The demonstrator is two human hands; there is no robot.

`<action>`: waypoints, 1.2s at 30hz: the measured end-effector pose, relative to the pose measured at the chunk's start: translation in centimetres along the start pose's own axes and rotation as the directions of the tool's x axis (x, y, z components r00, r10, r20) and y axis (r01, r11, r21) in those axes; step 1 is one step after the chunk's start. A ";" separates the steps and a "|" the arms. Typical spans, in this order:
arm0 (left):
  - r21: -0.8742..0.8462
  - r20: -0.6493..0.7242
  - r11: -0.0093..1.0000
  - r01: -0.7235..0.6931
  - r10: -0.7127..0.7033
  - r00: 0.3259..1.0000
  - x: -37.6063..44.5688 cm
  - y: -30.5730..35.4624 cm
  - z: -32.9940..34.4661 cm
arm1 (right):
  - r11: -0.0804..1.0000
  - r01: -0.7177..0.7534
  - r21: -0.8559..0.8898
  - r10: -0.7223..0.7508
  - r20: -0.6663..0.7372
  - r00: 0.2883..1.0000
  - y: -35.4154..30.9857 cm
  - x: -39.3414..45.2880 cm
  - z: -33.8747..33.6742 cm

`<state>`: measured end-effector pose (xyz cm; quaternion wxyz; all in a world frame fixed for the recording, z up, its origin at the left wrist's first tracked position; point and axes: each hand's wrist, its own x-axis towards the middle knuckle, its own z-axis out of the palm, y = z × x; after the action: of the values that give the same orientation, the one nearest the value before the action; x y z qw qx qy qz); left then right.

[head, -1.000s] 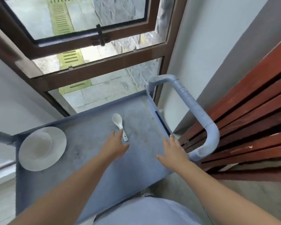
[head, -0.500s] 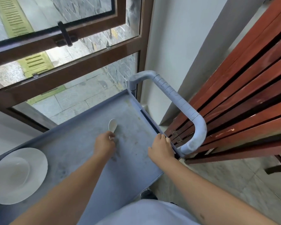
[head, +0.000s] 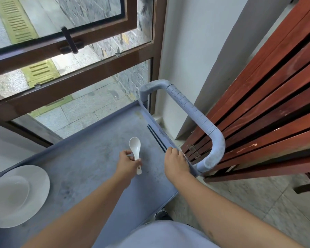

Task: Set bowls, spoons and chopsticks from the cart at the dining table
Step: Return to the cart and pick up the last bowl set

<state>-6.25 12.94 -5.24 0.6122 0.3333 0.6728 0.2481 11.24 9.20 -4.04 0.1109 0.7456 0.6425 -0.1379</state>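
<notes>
Spoon [head: 136, 151] now off cart top [head: 82, 158], pinched by handle in your left hand [head: 127, 164]; a second ago it lay flat, hand only reaching. Your right hand [head: 175, 162] now curled on chopsticks [head: 157, 138] at cart's right rim. Bowl [head: 16, 196] untouched, far left. Judgement: pickup underway; table placement not yet begun.

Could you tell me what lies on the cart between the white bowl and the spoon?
Nothing: the head view shows only bare grey cart top between the bowl and the spoon.
</notes>
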 end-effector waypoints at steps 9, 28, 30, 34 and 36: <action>-0.063 0.183 0.995 0.078 -0.065 0.981 -2.3 0.3 0.3 | 1.000 0.004 0.006 -0.004 0.102 0.995 0.3 1.3 -0.5; -0.255 0.230 0.967 -0.018 0.078 0.970 -6.3 0.2 -2.0 | 0.445 0.075 0.893 -0.004 -0.082 0.997 -1.5 -1.0 -0.5; -0.257 0.229 0.966 -0.023 0.084 0.970 -6.6 0.1 -2.3 | 0.447 0.026 0.894 0.006 -0.032 0.999 -1.4 -1.0 0.1; -0.281 0.212 0.959 -0.045 0.108 0.971 -7.2 0.2 -3.2 | 0.313 -0.015 0.950 0.089 -0.014 0.996 -3.1 -0.6 -1.8; -0.306 0.203 0.951 -0.050 0.116 0.972 -7.6 0.3 -3.8 | 0.211 0.001 0.978 -0.011 0.001 1.000 -4.6 -0.7 -3.2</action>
<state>-9.76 7.67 0.44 0.7145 0.2904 0.5415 0.3346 6.79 10.32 -0.78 -0.3802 0.6466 0.4157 -0.5143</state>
